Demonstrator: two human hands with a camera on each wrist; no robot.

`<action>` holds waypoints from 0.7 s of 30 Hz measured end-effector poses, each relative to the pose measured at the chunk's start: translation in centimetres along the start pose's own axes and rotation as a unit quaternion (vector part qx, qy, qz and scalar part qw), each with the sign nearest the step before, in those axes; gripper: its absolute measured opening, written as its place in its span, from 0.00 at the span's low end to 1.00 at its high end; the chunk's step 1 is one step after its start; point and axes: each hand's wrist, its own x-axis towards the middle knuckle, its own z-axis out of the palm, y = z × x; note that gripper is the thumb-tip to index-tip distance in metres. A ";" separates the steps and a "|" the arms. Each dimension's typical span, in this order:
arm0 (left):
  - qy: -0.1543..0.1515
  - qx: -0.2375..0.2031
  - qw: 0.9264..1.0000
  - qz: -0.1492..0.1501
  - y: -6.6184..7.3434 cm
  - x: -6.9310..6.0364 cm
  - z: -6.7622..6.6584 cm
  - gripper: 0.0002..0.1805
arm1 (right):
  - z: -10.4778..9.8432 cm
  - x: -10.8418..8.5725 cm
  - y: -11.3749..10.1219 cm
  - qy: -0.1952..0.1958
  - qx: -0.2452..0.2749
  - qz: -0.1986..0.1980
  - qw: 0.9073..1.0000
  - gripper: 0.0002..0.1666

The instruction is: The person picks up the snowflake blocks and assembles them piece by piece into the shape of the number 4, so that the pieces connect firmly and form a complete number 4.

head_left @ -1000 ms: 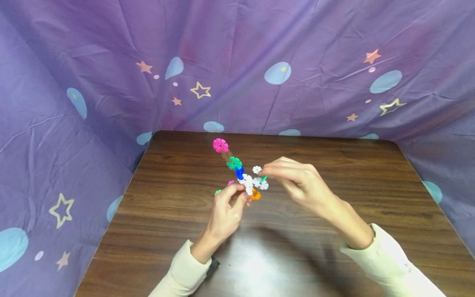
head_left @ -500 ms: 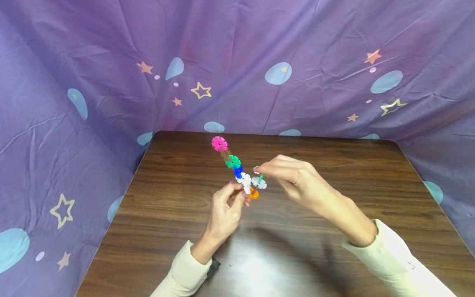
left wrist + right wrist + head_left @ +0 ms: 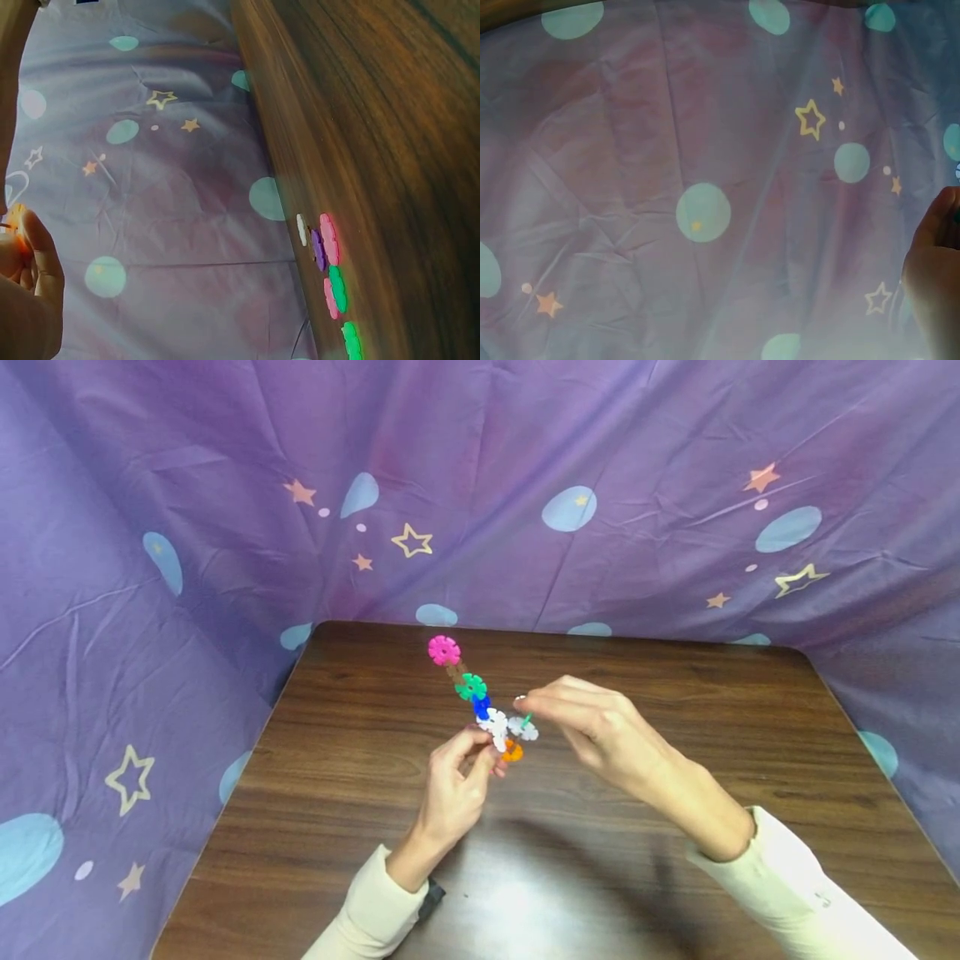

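Note:
My left hand (image 3: 453,785) pinches the white discs (image 3: 493,727) of a chain of notched plastic discs, held above the table. From there the chain runs up and left through a blue disc (image 3: 482,707), a green disc (image 3: 471,687) and a brown disc (image 3: 456,672) to a pink disc (image 3: 444,650). An orange disc (image 3: 512,751) and a pale disc (image 3: 523,729) sit on its right side. A small green disc (image 3: 527,721), seen edge-on, meets the pale one. My right hand (image 3: 607,727) pinches this green disc; its fingertips partly hide it.
On the brown wooden table (image 3: 337,710) lie several loose discs, including a pink disc (image 3: 330,238), a purple disc (image 3: 319,250) and a green disc (image 3: 338,289). A purple patterned curtain (image 3: 480,527) surrounds the table's back and sides.
Both hands and the chain have shifted slightly left. My right fingertips now cover most of a white disc that showed beside them earlier. The grips look the same.

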 end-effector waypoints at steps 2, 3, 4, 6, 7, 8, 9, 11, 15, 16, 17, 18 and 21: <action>0.000 0.005 1.000 0.004 0.0 0.0 -0.1 0.04 | 0.0 -0.1 0.0 -0.008 0.001 0.008 1.000 0.22; -0.001 0.008 1.000 0.007 0.0 0.0 -0.2 0.04 | 0.0 -0.1 -0.1 -0.009 0.001 0.010 1.000 0.22; -0.002 0.010 1.000 0.008 0.0 0.0 -0.2 0.04 | 0.0 -0.2 -0.1 -0.010 0.001 0.012 1.000 0.22; -0.004 0.016 1.000 0.008 0.0 0.0 -0.4 0.03 | 0.1 -0.2 -0.1 -0.010 0.005 0.015 1.000 0.22; -0.007 0.017 1.000 0.009 0.0 0.0 -0.4 0.03 | 0.1 -0.2 -0.1 -0.007 0.006 0.016 1.000 0.22; -0.008 0.018 1.000 0.008 0.1 0.1 -0.4 0.03 | 0.1 -0.1 -0.1 -0.003 0.006 0.015 1.000 0.22; -0.008 0.018 1.000 0.009 0.1 0.1 -0.4 0.03 | 0.1 -0.1 -0.1 0.000 0.006 0.015 1.000 0.22; -0.010 0.016 1.000 0.007 0.2 0.2 -0.5 0.03 | 0.1 0.1 -0.1 0.008 0.005 0.017 1.000 0.23; -0.019 0.002 1.000 -0.005 0.3 0.3 -0.5 0.05 | 0.2 0.3 -0.1 0.026 0.012 0.040 0.999 0.23; -0.022 -0.005 1.000 -0.011 0.4 0.3 -0.5 0.06 | 0.2 0.4 -0.1 0.030 0.020 0.047 0.998 0.22; -0.024 -0.010 1.000 -0.015 0.4 0.3 -0.5 0.07 | 0.2 0.4 -0.1 0.033 0.029 0.055 0.998 0.21; -0.025 -0.015 0.999 -0.021 0.5 0.3 -0.5 0.09 | 0.2 0.5 -0.2 0.036 0.036 0.061 0.997 0.20; -0.028 -0.019 0.999 -0.032 0.7 0.4 -0.5 0.12 | 0.0 0.6 -0.1 0.043 0.056 0.073 0.995 0.18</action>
